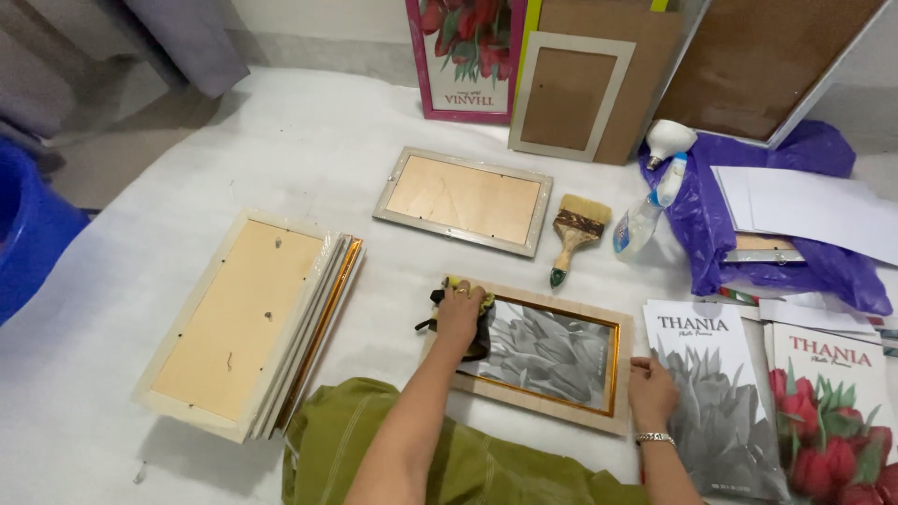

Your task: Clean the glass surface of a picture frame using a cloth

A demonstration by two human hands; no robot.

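**Wood-and-gold frame held flat under a cloth**

Olive-green fabric covers the person's lap at the near edge of the white sheet [281, 140]. Just beyond it lies a picture frame [538, 353] with a pale wooden border and gold inner trim, glass side up over a grey flower print. The left hand [458, 316] presses a yellow-and-dark cloth [475, 323] onto the frame's left end, fingers curled down over the cloth. The right hand [652, 393] rests with fingers spread on the frame's lower right corner, apparently to keep it from sliding. A stack of frames [248, 323] lies face down to the left; printed flower sheets [720, 402] lie to the right. Farther off are a paintbrush [575, 234], a spray bottle [645, 215], a face-down frame [465, 199] and a purple bag [795, 252].
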